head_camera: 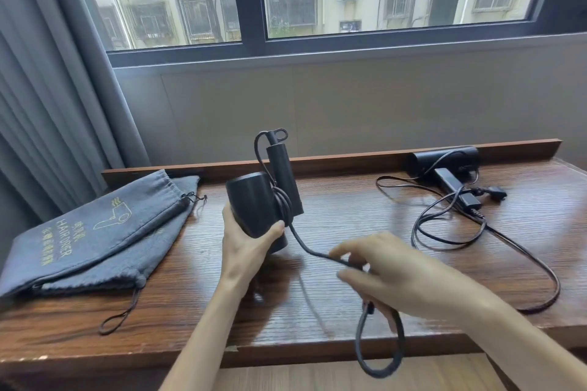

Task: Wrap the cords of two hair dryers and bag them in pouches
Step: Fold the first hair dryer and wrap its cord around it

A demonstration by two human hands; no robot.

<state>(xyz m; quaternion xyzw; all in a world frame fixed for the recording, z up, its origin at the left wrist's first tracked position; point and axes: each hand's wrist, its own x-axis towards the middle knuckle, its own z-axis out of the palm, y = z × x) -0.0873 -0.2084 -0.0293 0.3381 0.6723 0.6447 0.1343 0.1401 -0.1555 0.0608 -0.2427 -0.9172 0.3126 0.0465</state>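
Note:
My left hand (pixel 244 244) grips the barrel of a black hair dryer (pixel 254 203), held above the table with its handle pointing up. Several turns of its black cord (pixel 305 247) lie around the joint of barrel and handle. My right hand (pixel 390 270) holds the cord further along, and a loose loop hangs below it past the table's front edge. A second black hair dryer (pixel 444 159) lies at the back right, its cord (pixel 451 228) spread loose over the table. Two grey pouches (pixel 95 232) lie stacked at the left.
The wooden table (pixel 349 206) has a raised back ledge under the window. A grey curtain (pixel 47 105) hangs at the left. The lower pouch's drawstring loop (pixel 120 317) trails toward the table's front edge.

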